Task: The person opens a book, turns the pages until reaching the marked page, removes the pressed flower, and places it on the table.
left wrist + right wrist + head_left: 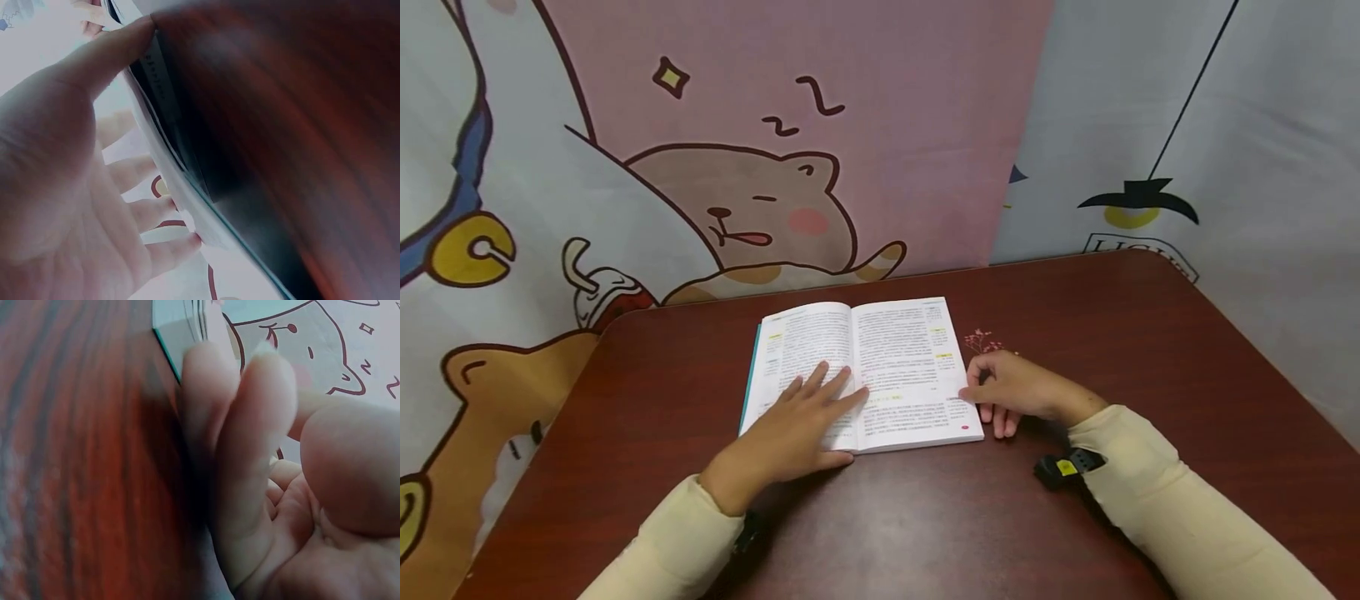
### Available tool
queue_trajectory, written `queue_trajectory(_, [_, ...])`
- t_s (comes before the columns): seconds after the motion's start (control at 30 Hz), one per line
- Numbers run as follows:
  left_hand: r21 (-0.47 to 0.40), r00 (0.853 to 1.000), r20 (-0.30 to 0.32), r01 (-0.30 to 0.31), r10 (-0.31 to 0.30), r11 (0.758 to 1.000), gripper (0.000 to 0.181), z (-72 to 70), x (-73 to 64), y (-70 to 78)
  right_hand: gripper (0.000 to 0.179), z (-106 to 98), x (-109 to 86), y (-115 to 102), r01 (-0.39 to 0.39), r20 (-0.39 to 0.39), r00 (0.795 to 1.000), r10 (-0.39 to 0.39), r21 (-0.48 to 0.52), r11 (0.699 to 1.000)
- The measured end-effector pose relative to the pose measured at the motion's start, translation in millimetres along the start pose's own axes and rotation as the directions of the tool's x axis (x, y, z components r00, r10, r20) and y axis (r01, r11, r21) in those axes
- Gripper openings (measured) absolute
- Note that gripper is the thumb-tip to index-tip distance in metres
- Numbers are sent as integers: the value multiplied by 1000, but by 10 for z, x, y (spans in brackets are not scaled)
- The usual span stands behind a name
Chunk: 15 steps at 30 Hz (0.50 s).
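An open book with printed pages and a teal cover edge lies on the table. My left hand rests palm down across the lower left page and the spine, its fingers spread. In the left wrist view the thumb of the left hand reaches along the book's lower edge. At the right page's outer edge my right hand pinches the page margin between thumb and index finger, the other fingers bent below. Fingers of the right hand hide the pinched spot in the right wrist view.
Small pink dried flowers lie just behind the right hand, partly covered by it. The dark red wooden table ends at a wall hanging with cartoon animals. A black wrist camera sits under the right sleeve.
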State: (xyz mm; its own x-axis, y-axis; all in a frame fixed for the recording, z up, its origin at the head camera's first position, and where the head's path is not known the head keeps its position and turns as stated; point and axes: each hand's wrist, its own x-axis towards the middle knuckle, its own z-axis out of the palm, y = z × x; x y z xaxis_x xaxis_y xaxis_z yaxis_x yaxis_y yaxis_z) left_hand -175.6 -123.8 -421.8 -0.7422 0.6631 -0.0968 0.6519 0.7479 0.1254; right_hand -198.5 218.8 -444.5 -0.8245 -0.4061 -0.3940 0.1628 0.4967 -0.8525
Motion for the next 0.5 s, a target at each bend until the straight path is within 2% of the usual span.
queue_trajectory(0.3, [14, 999, -51, -9, 10, 1000, 79, 7, -105, -59, 26, 3, -26, -62, 2, 0, 1000, -2, -1, 1000])
queue_trajectory(0.5, [20, 997, -70, 12, -11, 1000, 79, 0, -208, -120, 25, 0, -5, -25, -2, 6, 1000, 2, -2, 1000])
